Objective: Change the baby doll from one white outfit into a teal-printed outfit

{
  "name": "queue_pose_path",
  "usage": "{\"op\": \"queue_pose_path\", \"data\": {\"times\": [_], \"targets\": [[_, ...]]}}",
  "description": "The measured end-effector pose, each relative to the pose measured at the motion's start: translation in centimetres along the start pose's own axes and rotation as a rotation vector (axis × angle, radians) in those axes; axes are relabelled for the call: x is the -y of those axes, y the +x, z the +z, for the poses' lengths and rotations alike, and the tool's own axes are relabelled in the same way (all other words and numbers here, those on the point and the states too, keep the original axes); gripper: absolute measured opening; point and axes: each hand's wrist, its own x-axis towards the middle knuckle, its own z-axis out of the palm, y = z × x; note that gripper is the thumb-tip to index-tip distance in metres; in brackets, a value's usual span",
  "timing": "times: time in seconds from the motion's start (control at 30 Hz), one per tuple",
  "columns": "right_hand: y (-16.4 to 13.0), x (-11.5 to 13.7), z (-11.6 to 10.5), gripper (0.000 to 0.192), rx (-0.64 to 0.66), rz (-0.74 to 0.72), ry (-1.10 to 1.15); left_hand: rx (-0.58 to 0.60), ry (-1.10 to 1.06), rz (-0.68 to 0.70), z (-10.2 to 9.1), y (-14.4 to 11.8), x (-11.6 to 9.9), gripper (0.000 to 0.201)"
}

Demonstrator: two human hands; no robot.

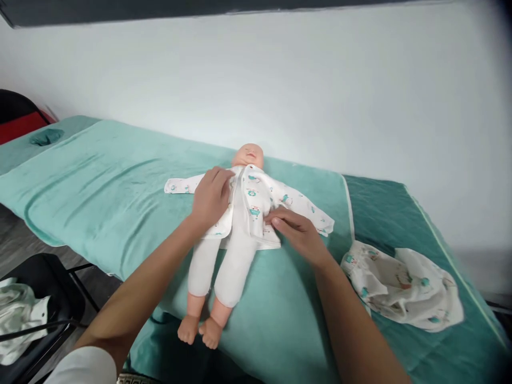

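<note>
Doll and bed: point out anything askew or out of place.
The doll lies slanted across the teal towel, its feet past the bed's near edge. Its printed top hangs open under the left hand and right hand. A crumpled printed garment lies beside it.

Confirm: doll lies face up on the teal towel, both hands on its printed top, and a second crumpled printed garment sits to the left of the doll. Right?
Not quite. The head view shows the crumpled printed garment to the right of the doll, not the left. The rest holds: the doll lies face up on the teal towel, with left hand and right hand on its printed top.
</note>
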Motion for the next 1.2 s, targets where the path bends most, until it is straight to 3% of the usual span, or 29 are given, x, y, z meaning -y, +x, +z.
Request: {"op": "queue_pose_path", "data": {"times": [0.13, 0.2, 0.3, 0.4, 0.57, 0.77, 0.9, 1.0, 1.2], "targets": [[-0.6, 0.8, 1.1, 0.022, 0.098, -0.080, 0.135, -0.048, -0.183, -0.279, -1.4, -7.5, 2.8, 0.019], [-1.0, 1.0, 1.9, 0.023, 0.126, -0.078, 0.179, 0.072, -0.260, -0.358, -2.1, -10.2, 3.8, 0.022], [-1.8, 0.5, 2.6, 0.017, -0.057, -0.057, 0.251, 0.246, -0.299, -0.316, -3.2, -12.6, 4.5, 0.030], [-3.1, -0.3, 2.9, 0.026, -0.264, 0.001, 0.274, 0.312, -0.211, -0.240, -4.0, -13.3, 4.5, 0.033], [-6.3, -1.2, 4.5, 0.063, -0.308, 0.089, 0.213, 0.350, -0.157, -0.178, -4.1, -13.4, 4.8, 0.018], [-7.2, -1.5, 6.6, 0.040, -0.492, 0.261, -0.129, 0.257, -0.255, -0.182, -2.6, -12.5, 4.0, 0.006], [-6.8, -1.0, 6.6, 0.036, -0.542, 0.273, -0.329, 0.179, -0.326, -0.149, -1.2, -12.3, 2.4, 0.008], [-7.2, -0.7, 6.5, 0.037, -0.531, 0.279, -0.402, 0.113, -0.241, -0.132, -1.1, -13.5, 2.2, 0.008], [-8.5, -1.1, 6.3, 0.040, -0.511, 0.279, -0.498, 0.020, -0.299, -0.229, -2.3, -16.6, 3.4, 0.011]]}}
